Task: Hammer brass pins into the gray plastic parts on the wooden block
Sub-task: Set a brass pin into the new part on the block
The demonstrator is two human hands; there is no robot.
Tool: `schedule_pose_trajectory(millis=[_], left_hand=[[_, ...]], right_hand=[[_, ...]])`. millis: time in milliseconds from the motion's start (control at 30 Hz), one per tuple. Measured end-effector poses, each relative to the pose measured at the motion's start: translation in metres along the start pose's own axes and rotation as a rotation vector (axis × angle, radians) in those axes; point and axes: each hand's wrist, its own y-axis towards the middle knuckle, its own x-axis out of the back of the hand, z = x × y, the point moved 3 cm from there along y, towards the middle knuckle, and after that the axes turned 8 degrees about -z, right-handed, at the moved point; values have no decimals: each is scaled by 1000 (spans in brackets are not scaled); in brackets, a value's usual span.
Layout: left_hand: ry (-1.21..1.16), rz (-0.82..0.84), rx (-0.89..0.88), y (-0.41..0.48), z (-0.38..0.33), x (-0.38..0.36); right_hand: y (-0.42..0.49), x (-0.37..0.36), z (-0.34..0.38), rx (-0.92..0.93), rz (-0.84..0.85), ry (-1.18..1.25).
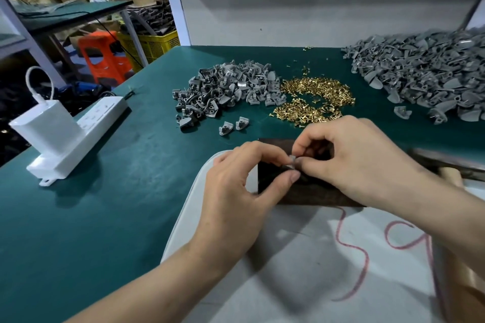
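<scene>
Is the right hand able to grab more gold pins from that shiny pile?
Probably yes. The pin pile lies beyond the right hand with bare green mat between them, though its fingers pinch a gray part.

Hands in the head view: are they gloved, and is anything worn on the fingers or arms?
No gloves: the left hand and right hand are bare, with no rings, watch or band that I can see. The left forearm and right forearm are uncovered to the frame edge, so no sleeve shows. The left thumbnail is short and unpainted.
</scene>
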Motion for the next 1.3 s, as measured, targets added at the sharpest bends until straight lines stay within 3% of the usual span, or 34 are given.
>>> schedule_pose_trajectory(millis=[233,433,833,1100,1300], left_hand=[[3,-16,57,-1,2,0],[-133,12,182,1,12,0],[-275,64,224,2,16,-2],[-289,12,288,2,20,1],[-277,79,303,4,22,1]], right_hand=[[0,3,1,6,43,94],[0,-3,-1,-5,44,157],[2,-7,-11,-15,6,205],[1,-6,-11,-17,-9,243],[3,-8,-13,-23,-41,264]])
